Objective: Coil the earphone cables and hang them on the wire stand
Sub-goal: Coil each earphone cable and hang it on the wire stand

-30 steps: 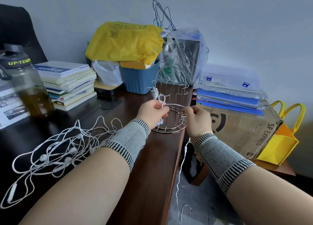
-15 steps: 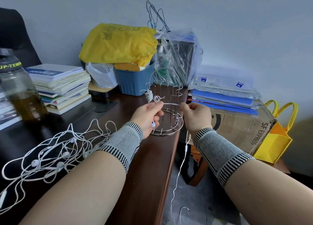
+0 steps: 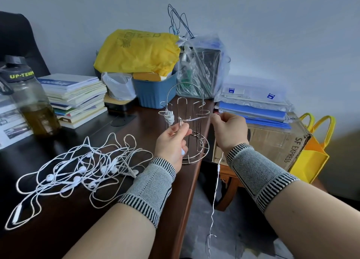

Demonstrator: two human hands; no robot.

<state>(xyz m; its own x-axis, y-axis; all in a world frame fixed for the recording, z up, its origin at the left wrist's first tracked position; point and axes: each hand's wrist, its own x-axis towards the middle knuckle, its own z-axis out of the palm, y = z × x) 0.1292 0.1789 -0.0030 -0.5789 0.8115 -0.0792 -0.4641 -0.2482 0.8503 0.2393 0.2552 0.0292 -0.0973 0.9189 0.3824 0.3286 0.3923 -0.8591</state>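
A metal wire stand (image 3: 190,102) rises at the right edge of the dark wooden desk (image 3: 148,229). One coiled white earphone bundle (image 3: 169,118) hangs on its left hook. My left hand (image 3: 172,141) pinches one end of a white earphone cable (image 3: 195,118) in front of the stand. My right hand (image 3: 228,130) pinches the same cable further along, so a short stretch runs taut between my hands. The rest of that cable hangs down past the desk edge. A tangled heap of white earphones (image 3: 81,171) lies on the desk to my left.
A stack of books (image 3: 76,98) and a large bottle (image 3: 31,98) stand at the back left. Behind the stand are a blue bin (image 3: 155,91), yellow bag (image 3: 136,52) and clear plastic bag (image 3: 200,63). Right: folders on a cardboard box (image 3: 272,139), yellow tote (image 3: 311,157).
My hands have drawn further apart, stretching the cable straighter across the front of the stand. The small loop at my left fingers has been pulled out. The view shifted slightly.
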